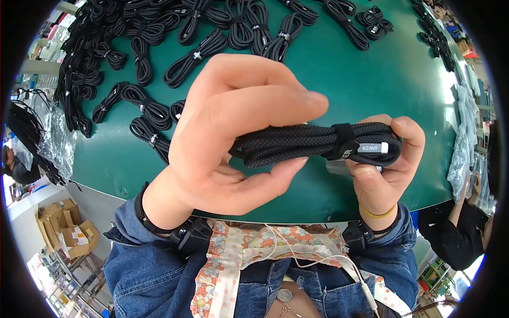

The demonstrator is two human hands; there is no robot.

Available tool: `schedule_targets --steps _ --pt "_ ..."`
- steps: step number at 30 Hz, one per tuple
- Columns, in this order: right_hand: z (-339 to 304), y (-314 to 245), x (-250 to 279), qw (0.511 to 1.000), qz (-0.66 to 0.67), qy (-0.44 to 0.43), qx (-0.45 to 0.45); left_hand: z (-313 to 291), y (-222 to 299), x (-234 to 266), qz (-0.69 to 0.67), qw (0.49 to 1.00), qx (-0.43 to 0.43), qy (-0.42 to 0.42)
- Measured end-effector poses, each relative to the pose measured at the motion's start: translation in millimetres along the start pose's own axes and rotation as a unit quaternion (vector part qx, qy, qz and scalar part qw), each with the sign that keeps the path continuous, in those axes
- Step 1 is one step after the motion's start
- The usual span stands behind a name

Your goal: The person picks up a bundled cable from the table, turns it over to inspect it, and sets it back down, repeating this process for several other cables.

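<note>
I see left hand [222, 138] clamped on coiled black cable [297, 143] | right hand [384, 159] clamped on its strapped end | cable above green surface [371, 79] | more cable bundles [212, 32] behind

We see a packing workshop: bundled black cables [196, 53] covering the green worktable [371, 79] beyond the hands, cardboard boxes [66, 225] lower left.

You have a coiled black braided cable [297, 143] held level above the green table's near edge. It is folded into a long, tight bundle of several parallel strands. A black strap wraps around it near its right end (just beside a grey metal plug lying along the strands). Its left end sits inside your curled fingers.
</note>
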State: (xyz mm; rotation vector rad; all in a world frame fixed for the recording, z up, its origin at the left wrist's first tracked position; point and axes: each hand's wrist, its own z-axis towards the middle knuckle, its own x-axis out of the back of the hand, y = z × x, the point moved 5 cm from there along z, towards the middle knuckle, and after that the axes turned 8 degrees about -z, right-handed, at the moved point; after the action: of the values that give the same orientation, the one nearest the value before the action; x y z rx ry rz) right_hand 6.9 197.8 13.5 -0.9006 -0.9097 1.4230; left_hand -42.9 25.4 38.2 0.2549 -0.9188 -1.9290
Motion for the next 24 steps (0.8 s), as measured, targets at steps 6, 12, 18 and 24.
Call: schedule_targets --steps 6,12,18,24 --pt "2 -2 -2 1.0 0.018 -0.001 0.008 1 2 -1 0.0 1.0 -0.013 0.021" --pt "1 -5 -5 0.999 0.024 0.021 -0.006 1 7 0 0.005 0.999 -0.034 0.017" --pt "-2 -4 -3 0.999 0.013 0.033 -0.02 -1 3 1 0.017 0.999 -0.041 0.006" --pt "-1 -2 -5 0.992 0.073 0.077 -0.074 -4 -4 0 -0.067 0.994 0.062 0.062"
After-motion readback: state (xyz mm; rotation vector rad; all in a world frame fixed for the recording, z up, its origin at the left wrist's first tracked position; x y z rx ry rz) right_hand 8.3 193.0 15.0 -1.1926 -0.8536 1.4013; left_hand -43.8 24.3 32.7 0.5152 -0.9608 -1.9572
